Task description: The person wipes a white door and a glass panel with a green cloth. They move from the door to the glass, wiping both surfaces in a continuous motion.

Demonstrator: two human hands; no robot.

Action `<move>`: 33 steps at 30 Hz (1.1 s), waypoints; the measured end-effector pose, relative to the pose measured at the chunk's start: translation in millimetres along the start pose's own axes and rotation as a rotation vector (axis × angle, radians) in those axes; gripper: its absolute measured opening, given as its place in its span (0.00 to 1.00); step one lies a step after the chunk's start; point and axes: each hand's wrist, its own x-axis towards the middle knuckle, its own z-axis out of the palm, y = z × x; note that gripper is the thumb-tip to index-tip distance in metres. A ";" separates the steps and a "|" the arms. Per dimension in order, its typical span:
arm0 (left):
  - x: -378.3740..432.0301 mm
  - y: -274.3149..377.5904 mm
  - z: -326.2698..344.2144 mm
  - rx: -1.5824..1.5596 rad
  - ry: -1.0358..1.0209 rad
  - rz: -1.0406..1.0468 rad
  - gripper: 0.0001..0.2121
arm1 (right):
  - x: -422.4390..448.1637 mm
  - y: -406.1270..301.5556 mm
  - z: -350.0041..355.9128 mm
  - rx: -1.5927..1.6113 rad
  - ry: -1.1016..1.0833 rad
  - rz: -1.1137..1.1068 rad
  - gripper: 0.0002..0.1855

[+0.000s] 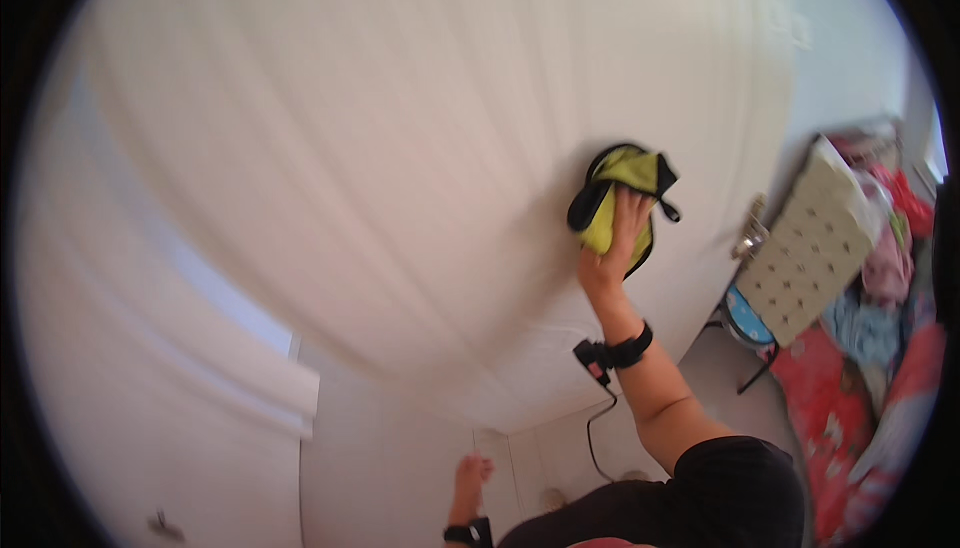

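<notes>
My right hand (624,237) presses a yellow-green cloth with black edging (626,169) against the broad white door panel (420,173). The cloth is bunched, with one dark corner folded over and a small black loop hanging at its right. Part of it lies hidden under my palm and fingers. A metal door handle (752,231) sits to the right of this hand, near the panel's edge. Lower down, my left hand (471,469) hangs away from the door, its fingers loosely bent and nothing visible in them.
Beyond the door edge a tufted beige cushion or board (806,248) leans over a blue-seated stool (746,315). Heaped clothes (885,270) and red floral fabric (821,405) lie behind it. A cable (591,435) trails from my right wrist strap (626,349). Another white door (187,405) stands at left.
</notes>
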 end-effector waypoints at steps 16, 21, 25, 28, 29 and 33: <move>-487.3 -55.2 120.7 -0.341 0.928 0.095 0.20 | -20.7 -117.5 -85.1 0.730 -0.485 -0.102 0.25; -563.8 -65.8 203.1 -0.516 1.204 0.042 0.23 | -96.4 -187.1 -105.9 1.503 -1.446 1.613 0.22; -611.3 -24.8 271.0 -0.553 1.401 -0.005 0.23 | -132.9 -256.3 -176.2 1.425 -1.967 1.959 0.22; -650.5 -5.2 310.1 -0.547 1.491 -0.054 0.24 | -113.0 -318.4 -231.5 1.448 -2.224 1.947 0.22; -654.3 -14.8 318.6 -0.536 1.481 0.008 0.24 | -102.9 -344.6 -246.1 1.569 -2.240 1.855 0.22; -701.7 -24.7 349.0 -0.516 1.551 -0.001 0.25 | -35.7 -462.6 -296.6 2.039 -2.175 1.663 0.24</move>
